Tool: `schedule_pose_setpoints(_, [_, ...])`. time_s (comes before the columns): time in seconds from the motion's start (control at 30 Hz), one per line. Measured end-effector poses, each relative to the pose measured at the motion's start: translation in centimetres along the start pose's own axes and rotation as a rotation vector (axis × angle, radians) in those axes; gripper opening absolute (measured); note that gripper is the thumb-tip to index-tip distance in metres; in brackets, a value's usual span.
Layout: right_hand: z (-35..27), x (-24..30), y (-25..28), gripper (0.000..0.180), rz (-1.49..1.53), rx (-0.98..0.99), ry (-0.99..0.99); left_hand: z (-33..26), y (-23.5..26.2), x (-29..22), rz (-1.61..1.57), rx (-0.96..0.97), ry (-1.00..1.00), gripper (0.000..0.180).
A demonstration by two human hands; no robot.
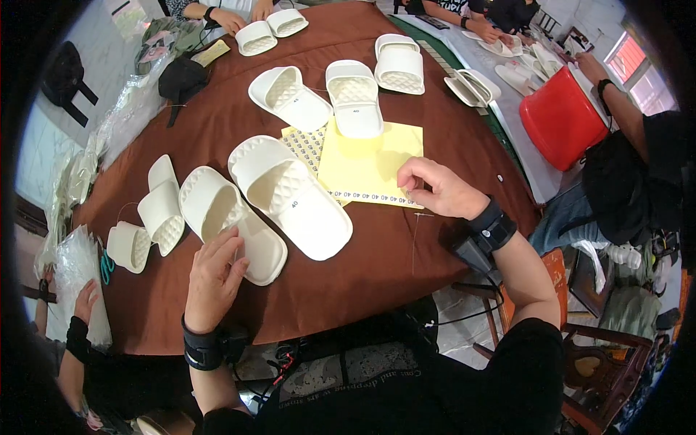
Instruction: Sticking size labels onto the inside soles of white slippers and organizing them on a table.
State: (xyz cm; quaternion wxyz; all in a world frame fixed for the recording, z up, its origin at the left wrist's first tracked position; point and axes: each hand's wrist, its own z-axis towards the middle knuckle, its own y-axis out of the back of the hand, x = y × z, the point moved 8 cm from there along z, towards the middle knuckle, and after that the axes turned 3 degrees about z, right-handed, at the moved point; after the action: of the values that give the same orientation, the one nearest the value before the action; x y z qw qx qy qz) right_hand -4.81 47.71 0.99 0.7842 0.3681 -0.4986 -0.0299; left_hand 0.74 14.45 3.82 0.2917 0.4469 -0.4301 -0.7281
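Note:
My left hand (214,279) rests on a white slide sandal (262,250), with its fingers stretched out at the strap and the thumb apart. Beside that sandal lies another white slide (315,225) with a small printed label on its insole. My right hand (438,188) is over the lower right corner of a yellow sticker sheet (391,163). Its thumb and forefinger are pinched together at the bottom row of small printed stickers; whatever sits between the fingertips is too small to make out. A second sheet (304,148) with dense printing lies partly under the first.
More white slides (354,98) stand across the brown cloth (348,290). Teal scissors (107,267) and clear plastic bags (80,290) are at the left. A red stool (562,116) stands at the right. Other people's hands (230,20) work around the table.

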Motion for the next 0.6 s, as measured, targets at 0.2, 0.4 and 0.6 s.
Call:
schedule_pose_setpoints(0.2, [0.0, -0.7, 0.3, 0.024, 0.188, -0.031, -0.107, -0.2, -0.1, 0.4, 0.004, 0.003, 0.012, 0.029])
schedule_pose_setpoints(0.4, [1.2, 2.7, 0.9, 0.024, 0.363, -0.106, -0.137, 0.0, 0.7, 0.5, -0.163, -0.018, 0.033, 0.026])
schedule_pose_setpoints(0.6, [3.2, 9.1, -5.7, 0.025, 1.23, 0.006, -0.267, -1.4, 1.2, 1.9, -0.312, -0.12, 0.158, 0.024])
